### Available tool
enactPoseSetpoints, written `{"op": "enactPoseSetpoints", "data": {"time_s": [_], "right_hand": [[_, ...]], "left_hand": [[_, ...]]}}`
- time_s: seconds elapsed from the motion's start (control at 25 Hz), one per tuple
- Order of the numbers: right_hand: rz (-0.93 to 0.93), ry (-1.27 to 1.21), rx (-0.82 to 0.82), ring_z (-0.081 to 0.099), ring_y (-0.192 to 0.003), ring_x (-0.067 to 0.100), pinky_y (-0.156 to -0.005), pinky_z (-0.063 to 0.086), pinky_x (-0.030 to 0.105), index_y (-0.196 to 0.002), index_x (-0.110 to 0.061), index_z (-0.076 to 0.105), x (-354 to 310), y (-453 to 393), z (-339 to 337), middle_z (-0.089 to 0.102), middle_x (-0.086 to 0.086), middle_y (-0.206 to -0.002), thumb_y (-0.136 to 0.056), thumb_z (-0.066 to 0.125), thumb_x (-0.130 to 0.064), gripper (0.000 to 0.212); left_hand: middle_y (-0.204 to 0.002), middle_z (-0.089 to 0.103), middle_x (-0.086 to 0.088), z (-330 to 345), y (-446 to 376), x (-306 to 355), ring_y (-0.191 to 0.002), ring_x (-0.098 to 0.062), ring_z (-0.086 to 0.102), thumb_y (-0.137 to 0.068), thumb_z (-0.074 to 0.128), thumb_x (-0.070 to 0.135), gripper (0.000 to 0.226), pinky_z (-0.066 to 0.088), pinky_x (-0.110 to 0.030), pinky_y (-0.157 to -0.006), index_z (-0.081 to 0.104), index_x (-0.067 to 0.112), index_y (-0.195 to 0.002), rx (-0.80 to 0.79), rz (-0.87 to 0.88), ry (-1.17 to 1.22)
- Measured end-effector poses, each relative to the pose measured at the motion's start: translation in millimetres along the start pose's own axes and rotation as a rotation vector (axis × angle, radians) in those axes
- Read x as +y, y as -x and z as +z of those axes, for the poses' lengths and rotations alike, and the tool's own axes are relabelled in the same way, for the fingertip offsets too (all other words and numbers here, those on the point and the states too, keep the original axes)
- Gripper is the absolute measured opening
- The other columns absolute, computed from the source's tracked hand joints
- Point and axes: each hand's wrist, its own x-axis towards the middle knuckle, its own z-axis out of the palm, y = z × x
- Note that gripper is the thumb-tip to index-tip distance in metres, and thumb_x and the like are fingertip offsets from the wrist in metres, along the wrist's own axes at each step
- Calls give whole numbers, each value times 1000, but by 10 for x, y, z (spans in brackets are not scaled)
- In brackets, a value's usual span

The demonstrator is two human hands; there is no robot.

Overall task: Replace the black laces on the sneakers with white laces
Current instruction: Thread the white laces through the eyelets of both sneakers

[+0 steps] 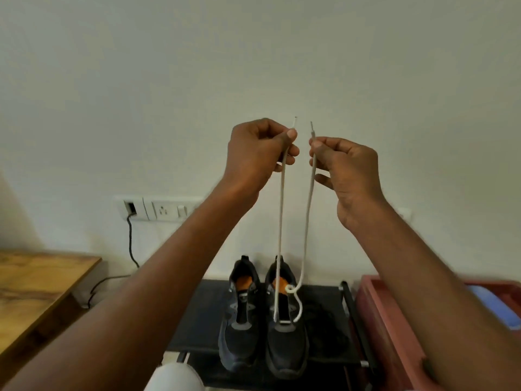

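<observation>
I see my left hand [258,149] and right hand [345,165] each pinching an end of the white lace [280,210] mid-frame, threaded through the right-side sneaker [286,334] below.

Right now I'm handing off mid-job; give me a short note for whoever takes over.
Left hand pinches one end of the white lace, right hand pinches the other; both ends raised, about level.
The lace runs through only the bottom eyelets of the right sneaker; its right strand has a loop.
Left sneaker has no lace. Both stand on the black rack; a dark heap beside them may be the old laces.
Left: lace up the right sneaker, then the left.
</observation>
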Motion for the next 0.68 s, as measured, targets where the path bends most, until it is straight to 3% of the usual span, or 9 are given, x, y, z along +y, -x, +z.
{"op": "enactPoseSetpoints", "data": {"time_s": [0.2,0.36,0.56,0.68], "right_hand": [[-38,-49,-6,76,-84,18,-75,57,34,-92,-21,80,-477,-111,107,78,-2,-87,-93,77,-21,3],[10,-48,-37,75,-79,15,-75,55,35,-94,-17,79,-494,-55,121,79,2,-90,-94,76,-19,4],[25,2,-86,76,-80,15,-73,53,33,-97,-16,76,-291,34,6,80,0,-88,-96,73,-20,5],[88,42,-96,70,-67,15,-68,52,33,-98,-14,74,172,139,-170,73,0,-73,-98,70,-18,6]], "left_hand": [[-82,78,-6,41,-137,290,-80,-21,77,-98,70,18,11,63,-36,-78,75,8,-97,23,41,-19],[-82,77,-6,12,-54,160,-79,-20,76,-99,69,21,13,63,-33,-74,75,10,-97,54,21,-60],[-85,77,-6,-116,265,-541,-82,-21,76,-99,68,25,14,63,-34,-76,74,12,-99,-73,-180,-163],[-74,76,-3,-83,775,-1279,-68,-18,73,-96,71,27,16,61,-34,-67,76,15,-86,-198,-332,-337]]}}
